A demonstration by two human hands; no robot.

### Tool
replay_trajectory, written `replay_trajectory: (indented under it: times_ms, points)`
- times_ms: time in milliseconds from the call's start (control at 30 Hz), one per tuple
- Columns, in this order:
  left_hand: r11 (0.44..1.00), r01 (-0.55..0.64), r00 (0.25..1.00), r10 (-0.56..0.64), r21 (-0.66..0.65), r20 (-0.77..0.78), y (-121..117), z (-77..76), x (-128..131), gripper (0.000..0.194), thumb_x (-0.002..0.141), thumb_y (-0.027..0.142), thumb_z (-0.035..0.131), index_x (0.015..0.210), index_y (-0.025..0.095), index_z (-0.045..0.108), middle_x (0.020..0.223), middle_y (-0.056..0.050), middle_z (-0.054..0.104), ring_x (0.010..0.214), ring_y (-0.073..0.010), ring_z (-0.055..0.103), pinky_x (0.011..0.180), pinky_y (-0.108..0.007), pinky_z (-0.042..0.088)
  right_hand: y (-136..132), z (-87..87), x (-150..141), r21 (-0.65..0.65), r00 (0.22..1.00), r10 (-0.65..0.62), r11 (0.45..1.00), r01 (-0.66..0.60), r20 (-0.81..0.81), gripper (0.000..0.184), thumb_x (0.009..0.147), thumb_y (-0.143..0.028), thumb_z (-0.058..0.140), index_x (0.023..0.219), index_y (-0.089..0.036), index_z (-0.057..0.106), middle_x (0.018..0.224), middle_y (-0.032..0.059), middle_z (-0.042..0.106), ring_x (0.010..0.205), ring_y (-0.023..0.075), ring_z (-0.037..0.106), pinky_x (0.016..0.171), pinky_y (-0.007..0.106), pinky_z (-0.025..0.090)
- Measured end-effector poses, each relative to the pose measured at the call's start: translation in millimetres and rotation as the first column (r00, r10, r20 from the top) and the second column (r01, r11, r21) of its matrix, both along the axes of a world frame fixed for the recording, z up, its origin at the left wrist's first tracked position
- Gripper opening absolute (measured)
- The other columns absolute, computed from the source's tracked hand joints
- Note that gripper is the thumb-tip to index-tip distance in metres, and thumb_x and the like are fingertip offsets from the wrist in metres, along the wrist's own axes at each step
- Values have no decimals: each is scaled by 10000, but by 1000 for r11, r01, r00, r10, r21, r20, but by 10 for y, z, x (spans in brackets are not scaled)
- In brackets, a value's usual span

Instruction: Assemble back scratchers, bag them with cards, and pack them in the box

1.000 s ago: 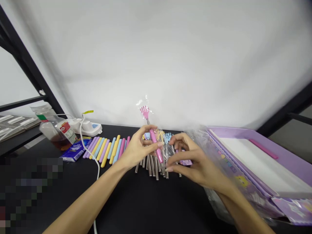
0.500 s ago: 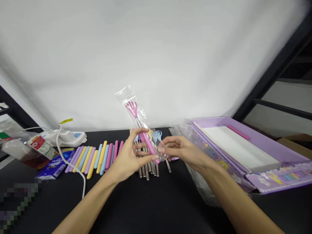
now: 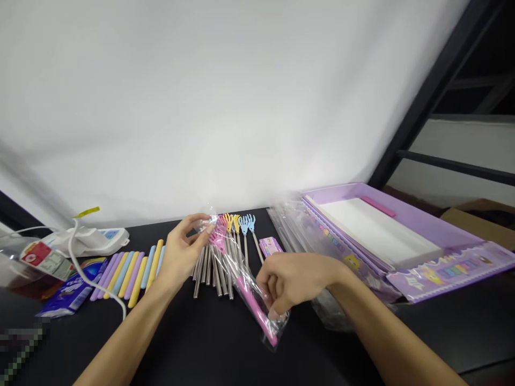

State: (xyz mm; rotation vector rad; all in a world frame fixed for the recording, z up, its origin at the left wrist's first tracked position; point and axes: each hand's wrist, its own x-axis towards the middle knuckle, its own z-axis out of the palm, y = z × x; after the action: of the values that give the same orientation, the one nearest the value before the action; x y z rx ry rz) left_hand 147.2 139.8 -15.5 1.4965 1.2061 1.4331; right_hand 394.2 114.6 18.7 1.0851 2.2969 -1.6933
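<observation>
Head view: black table [image 3: 209,348], seen from above the person's two bare forearms.
Right hand: right hand [image 3: 295,281] curled shut, fingertips pinching the lower end of a clear plastic sleeve [image 3: 245,284].
Sleeve contents: pink back scratcher [image 3: 253,303], claw end pointing away, handle end near the right hand; it lies slanted just above the tabletop.
Left hand: left hand [image 3: 181,252] half open, thumb and fingers closed on the sleeve's far top corner.
Under the sleeve: row of metal-stemmed scratchers [image 3: 219,262] with yellow and blue claws, lying on the table.
Left of that: pastel handles [image 3: 132,268] side by side, then a blue snack packet [image 3: 68,292], writing too blurred to read.
Bottle: bottle [image 3: 28,260] with a red-and-white label, text unreadable.
Right side: purple box [image 3: 422,241] with cartoon print, lettering not legible.
Behind: white wall [image 3: 225,96].
</observation>
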Motion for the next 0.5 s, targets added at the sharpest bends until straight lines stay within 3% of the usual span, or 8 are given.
replay_trajectory:
  times_ms: [100,167,200,267,300,333,433,500]
  points:
    - [999,35,996,-36,-13,-78,-33,-23,31,408,804,439,781,1123,210,670,1198,-58,655,762,-123,668,679,-247,561,19,40,54,116,998,-17,993,11,54,309,675,-413,845,633,-173,656,597,-13,665,594,135,632,566,237,449]
    - [998,54,993,-55,-14,-101,-70,-29,68,471,826,418,763,1243,251,619,1296,-68,623,742,-112,671,662,-247,557,51,47,103,230,985,-173,959,164,18,299,744,-449,789,701,-173,684,630,9,689,601,152,646,585,261,466]
    - [998,66,992,-67,-16,-107,-89,-29,87,524,836,406,754,1311,278,572,1329,-72,606,707,-98,660,630,-239,546,71,36,123,335,956,-293,900,278,-9,266,789,-430,747,750,-172,695,665,23,706,625,165,658,605,277,478]
    - [994,102,987,-105,-29,-119,-123,-31,122,627,856,383,736,1415,332,458,1362,-79,579,598,-54,599,531,-212,491,115,-19,149,579,866,-497,693,428,-46,199,824,-360,701,877,-169,719,808,64,747,759,214,692,685,322,505]
    - [992,125,985,-128,-36,-118,-136,-34,136,663,865,370,726,1443,354,402,1367,-80,569,561,-39,569,498,-202,461,135,-57,154,673,832,-553,599,435,-45,232,815,-341,706,970,-169,729,922,86,760,875,247,697,755,352,515]
    - [989,146,983,-149,-35,-107,-145,-39,148,681,869,357,723,1446,366,361,1354,-75,568,545,-32,553,485,-198,445,151,-97,155,730,817,-576,547,410,-27,325,797,-342,727,1075,-172,726,1046,105,754,1003,282,679,832,382,514]
    - [982,188,980,-187,2,-64,-150,-61,174,455,876,329,718,1235,299,440,1242,-31,584,572,-33,547,523,-196,457,178,-198,146,747,842,-536,581,323,53,584,767,-391,776,1303,-191,659,1272,126,686,1249,328,569,991,430,475]
    - [978,205,977,-201,46,-76,-147,-70,186,238,899,331,689,972,220,492,1156,-8,582,570,-17,498,526,-183,438,186,-234,140,741,852,-518,602,299,78,593,785,-361,765,1340,-194,640,1273,133,677,1265,323,554,1027,442,458]
